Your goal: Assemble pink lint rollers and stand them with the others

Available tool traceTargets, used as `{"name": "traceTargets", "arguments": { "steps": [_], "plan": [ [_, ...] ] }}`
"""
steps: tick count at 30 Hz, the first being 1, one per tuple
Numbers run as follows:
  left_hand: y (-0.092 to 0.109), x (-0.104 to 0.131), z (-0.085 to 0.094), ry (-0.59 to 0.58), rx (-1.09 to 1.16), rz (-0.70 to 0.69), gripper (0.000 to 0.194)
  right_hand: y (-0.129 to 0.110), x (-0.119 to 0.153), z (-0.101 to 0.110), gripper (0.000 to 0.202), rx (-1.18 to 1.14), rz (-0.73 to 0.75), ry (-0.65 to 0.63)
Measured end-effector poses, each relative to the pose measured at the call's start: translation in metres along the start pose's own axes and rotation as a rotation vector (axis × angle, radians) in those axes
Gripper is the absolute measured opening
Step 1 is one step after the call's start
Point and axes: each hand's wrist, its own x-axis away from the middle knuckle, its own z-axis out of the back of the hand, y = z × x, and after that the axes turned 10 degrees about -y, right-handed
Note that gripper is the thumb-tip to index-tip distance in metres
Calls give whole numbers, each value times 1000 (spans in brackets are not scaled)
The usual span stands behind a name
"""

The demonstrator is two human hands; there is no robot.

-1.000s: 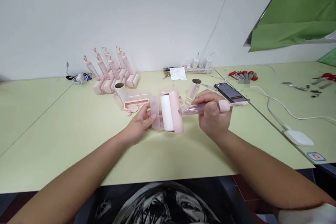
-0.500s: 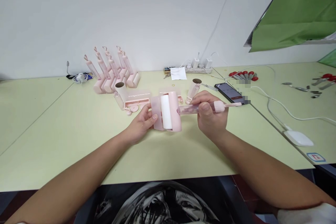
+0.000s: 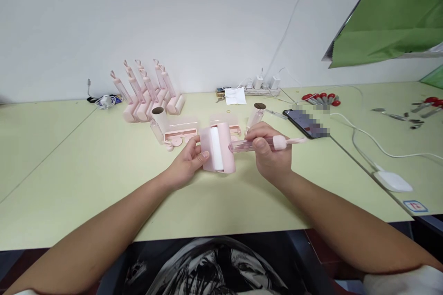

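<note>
A pink lint roller is held sideways above the table, its white roll showing through a narrow gap. My left hand pinches the translucent pink cover between thumb and fingers at the left end. Around the clear pink handle my right hand is closed, with a pink strap loop sticking out to the right. Behind the hands lie an open pink roller case, partly another case, and two upright rolls with brown cores.
Several assembled lint rollers stand at the back left. A phone lies to the right, near red-handled tools. A power strip and white paper are by the wall. A white cable runs to a white device.
My right hand has moved left with the handle, bringing the roller head closer to the cover. Less of the white roll shows now. My left hand has stayed almost still.
</note>
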Motion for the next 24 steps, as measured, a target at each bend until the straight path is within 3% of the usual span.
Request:
{"name": "traceTargets", "arguments": {
  "steps": [24],
  "plan": [
    [-3, 2, -5, -34, 8, -43, 58, 3, 7, -9, 31, -50, -41, -125]
  ]
}}
